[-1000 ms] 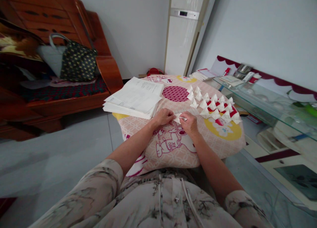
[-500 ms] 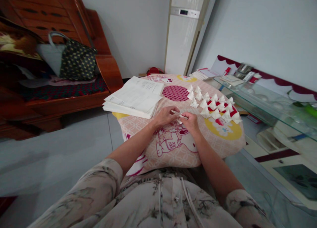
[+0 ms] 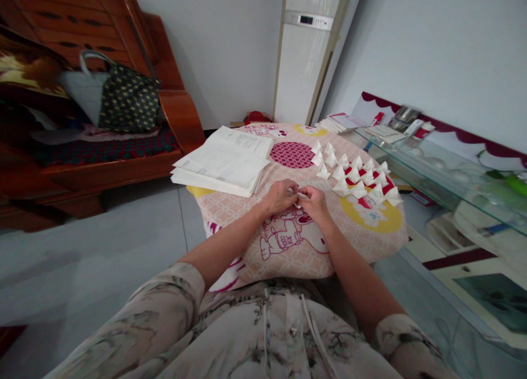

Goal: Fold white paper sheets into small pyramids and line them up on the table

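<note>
My left hand (image 3: 280,196) and my right hand (image 3: 315,202) meet over the middle of a pink cartoon-print cloth (image 3: 288,247) on a low table. Both pinch a small folded piece of white paper (image 3: 302,195), of which only a sliver shows between the fingertips. Just beyond my right hand stand several small white folded paper shapes (image 3: 356,176) in rows on the cloth. A thick stack of white printed sheets (image 3: 224,162) lies to the far left of my left hand.
A wooden bench (image 3: 94,121) with a patterned handbag (image 3: 123,96) stands at the left. A tall white air-conditioner unit (image 3: 304,50) is behind the table. A glass shelf (image 3: 444,170) with books and small items runs along the right.
My hands have drawn closer together. The paper lay flat under my fingers a second ago; now it is lifted and almost hidden in my closed fingertips.
</note>
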{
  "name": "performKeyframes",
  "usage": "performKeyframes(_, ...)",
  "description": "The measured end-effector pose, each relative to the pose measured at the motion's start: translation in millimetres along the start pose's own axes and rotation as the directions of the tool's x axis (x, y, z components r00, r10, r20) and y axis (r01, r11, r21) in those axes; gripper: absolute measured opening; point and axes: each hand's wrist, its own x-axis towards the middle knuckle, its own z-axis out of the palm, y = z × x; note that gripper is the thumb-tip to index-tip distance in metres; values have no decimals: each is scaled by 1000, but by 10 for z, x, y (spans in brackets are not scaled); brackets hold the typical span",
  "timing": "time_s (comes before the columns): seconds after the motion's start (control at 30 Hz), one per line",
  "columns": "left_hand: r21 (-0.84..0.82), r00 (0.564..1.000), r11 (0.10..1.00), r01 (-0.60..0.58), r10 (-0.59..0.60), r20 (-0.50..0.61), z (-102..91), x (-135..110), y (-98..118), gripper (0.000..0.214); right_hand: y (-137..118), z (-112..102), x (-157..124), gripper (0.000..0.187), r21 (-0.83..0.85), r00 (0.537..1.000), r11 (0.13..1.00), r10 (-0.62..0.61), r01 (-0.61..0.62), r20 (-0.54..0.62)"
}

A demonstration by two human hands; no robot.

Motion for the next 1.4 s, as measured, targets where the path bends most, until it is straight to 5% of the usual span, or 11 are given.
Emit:
performKeyframes(0.3, 143, 1000, 990, -12, 9, 21, 15, 4, 16, 5, -32, 21, -14, 10, -413, 976, 892, -216, 186, -25)
performKeyframes(0.53, 274, 995, 961, 40, -64, 79, 19, 5, 50, 15, -2, 19, -7, 16, -459, 974, 860, -218, 225, 69)
performKeyframes(0.9, 386, 981, 917, 97, -153, 116, 25, 14, 192, 28, -10, 59, -39, 21, -645, 988, 749, -139, 147, 64)
performKeyframes(1.17, 427, 983, 899, 95, -151, 101, 55, 1, 212, 25, -95, -93, -40, 25, -519, 999, 854, -41, 19, -30)
performKeyframes(1.4, 439, 987, 896, 63, -122, 107, 87, -13, 217, 22, -116, -61, -45, 26, -568, 993, 822, -43, -26, -108)
